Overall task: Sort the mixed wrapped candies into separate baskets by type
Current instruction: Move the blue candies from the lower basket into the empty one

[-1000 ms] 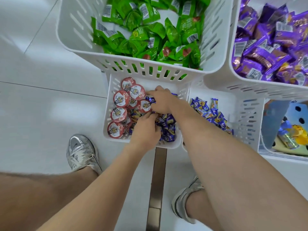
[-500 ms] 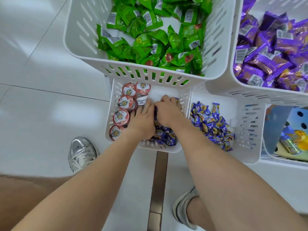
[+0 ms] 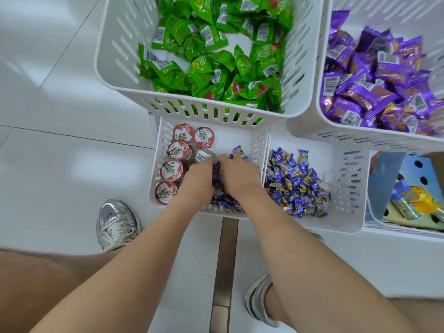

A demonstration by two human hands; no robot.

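Down in the middle of the frame, both hands sit side by side in a small white basket (image 3: 160,150). The left hand (image 3: 199,180) and right hand (image 3: 240,177) lie palm down, fingers bent into a heap of little blue candies (image 3: 217,179). Whether they hold any cannot be seen. One loose blue candy (image 3: 239,152) lies just above the right hand, slanting from upper left to lower right. Red round cups (image 3: 171,169) crowd the left wall. Bare basket floor shows above the hands. The right wall stands just beside the right hand.
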